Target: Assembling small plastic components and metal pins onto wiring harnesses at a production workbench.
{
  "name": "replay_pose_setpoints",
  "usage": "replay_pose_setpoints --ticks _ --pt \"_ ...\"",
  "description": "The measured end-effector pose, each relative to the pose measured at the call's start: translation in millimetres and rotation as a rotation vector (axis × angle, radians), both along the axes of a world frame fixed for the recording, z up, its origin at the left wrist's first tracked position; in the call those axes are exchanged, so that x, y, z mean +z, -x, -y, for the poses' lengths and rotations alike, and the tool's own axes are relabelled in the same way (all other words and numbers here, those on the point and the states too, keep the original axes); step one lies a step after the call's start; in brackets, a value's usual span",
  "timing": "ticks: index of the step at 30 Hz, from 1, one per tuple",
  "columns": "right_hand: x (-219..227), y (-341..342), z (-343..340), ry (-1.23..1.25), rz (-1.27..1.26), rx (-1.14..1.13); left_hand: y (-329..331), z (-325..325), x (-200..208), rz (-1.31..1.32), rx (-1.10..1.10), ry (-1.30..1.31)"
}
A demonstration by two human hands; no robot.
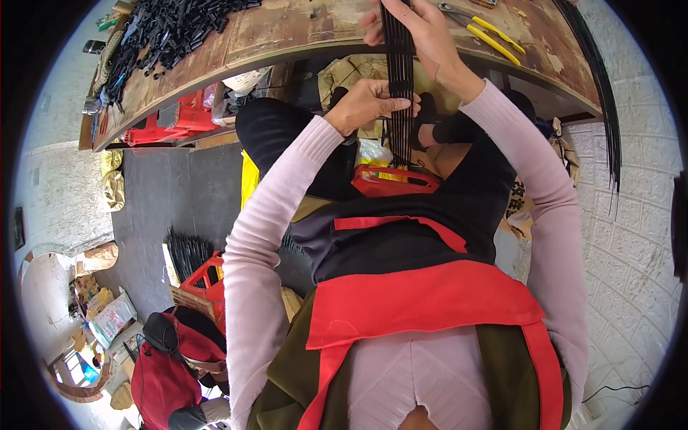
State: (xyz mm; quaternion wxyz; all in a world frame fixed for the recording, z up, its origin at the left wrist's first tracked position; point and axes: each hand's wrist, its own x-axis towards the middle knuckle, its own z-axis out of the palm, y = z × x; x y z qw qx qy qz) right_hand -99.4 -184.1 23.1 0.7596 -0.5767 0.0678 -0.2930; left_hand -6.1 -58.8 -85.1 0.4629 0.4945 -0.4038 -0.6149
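From my remote seat I look down through the head camera at two bare hands on one bundle of thin black strands, which runs lengthwise between the bench edge and the person's lap; the left hand has its thumb laid across the front of the bundle and its fingers curled in, gripping it below the edge of the wooden workbench; the right hand grips the same bundle higher up, over the bench edge, its thumb in front and its fingertips showing on the far side; the upper end of the bundle leaves my view at the top, while its lower end hangs down to a red plastic basket near the lap, though I cannot tell whether the two touch; on the bench I see a heap of small black pieces to the left and pliers with yellow handles just right of the right hand; farther right, more long black strands droop over the bench end beside a pale block wall; a red apron covers the person's waist; lower left, dark bristly strands stand by a red crate.
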Motion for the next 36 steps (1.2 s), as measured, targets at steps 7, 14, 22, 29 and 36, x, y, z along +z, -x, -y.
replay_pose_setpoints --ticks 7,14,22,29,36 --pt "-0.5 8.9 10.8 -0.03 -0.175 -0.093 11.5 -11.3 -22.7 -0.024 -0.002 -0.076" --pt "-50.7 28.9 3.6 0.033 -0.172 -0.068 36.4 -34.8 -80.7 -0.099 -0.016 -0.009" --pt "-61.6 54.0 -25.8 -0.087 -0.25 0.0 27.1 -63.9 -121.3 0.088 -0.076 0.062" --pt "-41.7 62.4 -39.9 -0.165 -0.213 -0.08 -28.6 -69.9 44.7 0.463 0.273 0.191" --pt "-54.9 44.3 -34.4 -0.211 -0.236 -0.166 -122.5 -38.6 65.9 0.529 0.651 0.072"
